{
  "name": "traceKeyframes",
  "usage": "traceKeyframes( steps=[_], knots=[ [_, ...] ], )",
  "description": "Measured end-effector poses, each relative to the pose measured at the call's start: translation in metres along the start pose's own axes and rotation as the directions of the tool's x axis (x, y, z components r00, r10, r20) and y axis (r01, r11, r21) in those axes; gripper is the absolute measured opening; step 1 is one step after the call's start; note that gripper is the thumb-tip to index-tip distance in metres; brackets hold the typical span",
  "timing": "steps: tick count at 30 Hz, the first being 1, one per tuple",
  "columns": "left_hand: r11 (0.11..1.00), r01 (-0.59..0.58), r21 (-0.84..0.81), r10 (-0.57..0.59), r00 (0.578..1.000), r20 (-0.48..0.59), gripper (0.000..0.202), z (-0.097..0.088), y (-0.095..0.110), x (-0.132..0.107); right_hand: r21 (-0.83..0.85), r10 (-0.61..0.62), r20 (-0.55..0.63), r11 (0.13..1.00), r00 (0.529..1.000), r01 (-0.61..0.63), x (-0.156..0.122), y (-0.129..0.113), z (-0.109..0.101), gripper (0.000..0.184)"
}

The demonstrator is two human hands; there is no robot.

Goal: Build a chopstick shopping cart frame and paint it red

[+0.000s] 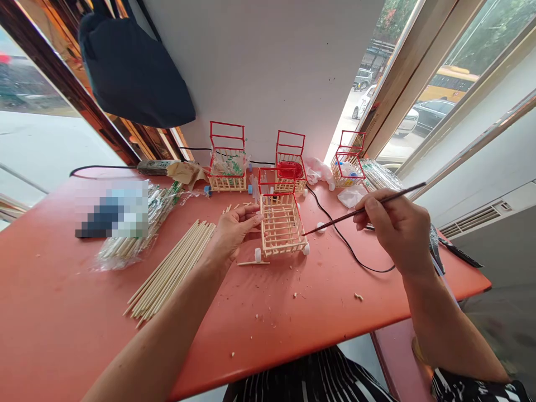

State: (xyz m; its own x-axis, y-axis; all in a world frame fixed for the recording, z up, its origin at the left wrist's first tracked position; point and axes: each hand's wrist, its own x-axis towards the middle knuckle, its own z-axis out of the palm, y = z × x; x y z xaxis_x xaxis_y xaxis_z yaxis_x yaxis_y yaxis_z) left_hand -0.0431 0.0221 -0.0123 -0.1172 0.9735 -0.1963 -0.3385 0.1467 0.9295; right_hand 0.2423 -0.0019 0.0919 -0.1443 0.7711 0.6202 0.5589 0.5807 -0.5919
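Note:
A small model shopping cart (282, 228) made of wooden sticks stands mid-table, with white wheels and a red-painted upper frame. My left hand (235, 226) pinches its left side between thumb and fingers. In my right hand (393, 226) is a thin dark paintbrush (341, 219), gripped near its upper half. The brush tip meets the cart's front right corner, beside a white wheel. By the front left wheel lies a loose short stick (253, 263).
Three similar carts (228, 181) stand along the wall, holding small items. A bundle of wooden sticks (171, 271) lies at left, near bagged sticks (138, 229). A black cable (347, 243) curves across the right. A white cap (320, 227) and wood scraps (358, 297) lie about.

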Motion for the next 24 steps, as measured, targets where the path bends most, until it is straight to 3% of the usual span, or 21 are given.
traceKeyframes(
  steps=[4, 13, 19, 24],
  knots=[
    [1.000, -0.003, 0.013, 0.003, 1.000, 0.005, 0.051, -0.002, -0.002, 0.002, 0.004, 0.080, 0.027, 0.997, 0.996, -0.080, 0.016, 0.003, 0.008, 0.021],
    [1.000, 0.006, 0.016, -0.006, 1.000, -0.005, 0.051, -0.004, -0.004, 0.004, -0.010, 0.095, -0.018, 0.995, 0.995, -0.095, 0.037, 0.018, 0.021, 0.021],
    [1.000, 0.010, 0.014, -0.010, 1.000, -0.019, 0.049, -0.004, -0.005, 0.004, 0.101, 0.113, -0.029, 0.989, 0.993, -0.109, 0.037, 0.022, 0.019, 0.025],
    [1.000, 0.008, 0.012, -0.008, 1.000, -0.008, 0.049, -0.004, -0.004, 0.004, 0.189, 0.191, 0.017, 0.963, 0.981, -0.191, 0.035, 0.030, 0.016, 0.029]
  ],
)
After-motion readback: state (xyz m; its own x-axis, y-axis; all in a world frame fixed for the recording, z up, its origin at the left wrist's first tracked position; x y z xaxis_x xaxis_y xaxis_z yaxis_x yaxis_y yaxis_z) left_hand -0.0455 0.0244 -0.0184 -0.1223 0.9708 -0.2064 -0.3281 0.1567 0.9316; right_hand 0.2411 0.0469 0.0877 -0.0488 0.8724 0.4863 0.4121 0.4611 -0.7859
